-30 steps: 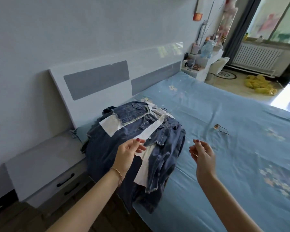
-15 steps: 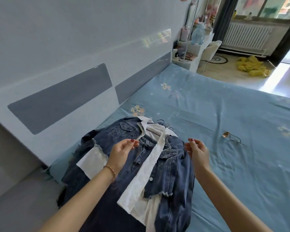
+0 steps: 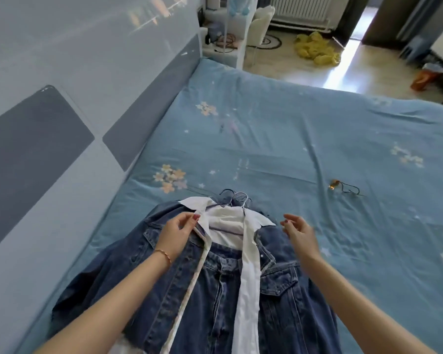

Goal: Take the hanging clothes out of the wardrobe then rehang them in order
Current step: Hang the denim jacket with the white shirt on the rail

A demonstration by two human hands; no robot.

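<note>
Your hands at the collar of the clothes pile on the bed.

Your left hand (image 3: 175, 232) pinches the white collar (image 3: 198, 209) of the denim jacket (image 3: 164, 284); your right hand (image 3: 298, 232) hovers released just right of it, hanger hooks (image 3: 234, 196) beyond on the blue bedsheet (image 3: 292, 139).

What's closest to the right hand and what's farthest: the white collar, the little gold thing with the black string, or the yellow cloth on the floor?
From the right hand:
1. White collar, just to its left on the denim jacket.
2. Gold trinket with the black string, up and to the right on the blue bedsheet.
3. Yellow cloth, far off on the floor past the bed.
</note>
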